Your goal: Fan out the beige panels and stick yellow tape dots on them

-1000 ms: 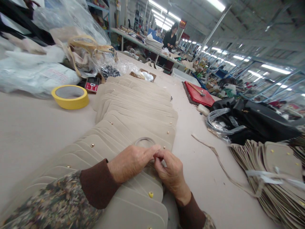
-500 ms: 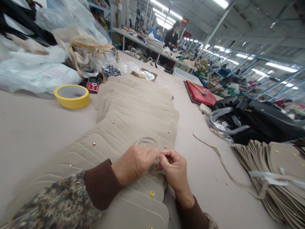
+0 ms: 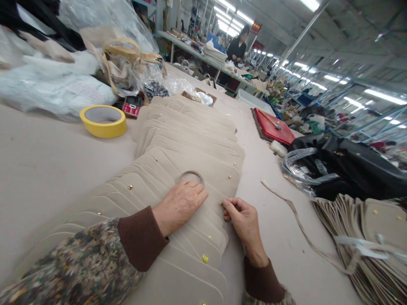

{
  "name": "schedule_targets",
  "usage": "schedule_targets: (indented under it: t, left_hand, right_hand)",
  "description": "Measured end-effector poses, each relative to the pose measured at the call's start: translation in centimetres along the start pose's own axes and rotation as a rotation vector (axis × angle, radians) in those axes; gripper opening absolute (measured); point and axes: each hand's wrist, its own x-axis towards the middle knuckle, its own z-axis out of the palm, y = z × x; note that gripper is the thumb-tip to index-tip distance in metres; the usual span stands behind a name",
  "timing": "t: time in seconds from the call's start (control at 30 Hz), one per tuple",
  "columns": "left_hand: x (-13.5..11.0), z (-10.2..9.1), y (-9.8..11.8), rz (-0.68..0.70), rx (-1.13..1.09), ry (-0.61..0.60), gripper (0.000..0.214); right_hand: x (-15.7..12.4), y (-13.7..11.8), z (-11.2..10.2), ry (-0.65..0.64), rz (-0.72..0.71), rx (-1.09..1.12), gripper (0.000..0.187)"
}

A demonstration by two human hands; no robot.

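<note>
Beige bag panels lie overlapped in a long fanned row, with small gold metal studs near their rounded corners. My left hand rests over the row, its fingers curled on a narrow ring-shaped roll of tape whose far rim shows beyond the knuckles. My right hand pinches with thumb and forefinger right at a gold stud on a panel's right edge. Whatever is between those fingertips is too small to make out. Closer to me, a stud with a yellow cover shows on another panel.
Left of the row lie a yellow tape roll, a red-keyed phone and plastic bags. To the right are a hammer on a red pad, a black bag and a tied panel bundle. Someone stands far back.
My hands were together at the fingertips and are now apart. The left moved slightly away from the right with the roll; the right came to the stud at the panel's edge.
</note>
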Motion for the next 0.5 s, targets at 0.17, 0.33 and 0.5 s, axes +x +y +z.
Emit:
schedule_targets:
  t: [0.17,0.33,0.5]
  left_hand:
    - [-0.1,0.2,-0.1,-0.006,-0.008,-0.011,0.011]
    - [-0.2,-0.1,-0.1,-0.011,-0.015,-0.015,0.011]
    - [-0.3,-0.1,-0.1,-0.011,-0.019,-0.011,0.011]
  right_hand:
    - [-0.1,-0.3,0.0,-0.052,-0.031,-0.197,0.030]
    - [-0.3,-1.2,0.5,-0.024,-0.183,-0.417,0.023]
    - [-0.4,-1.1,0.7,0.050,-0.234,-0.473,0.018]
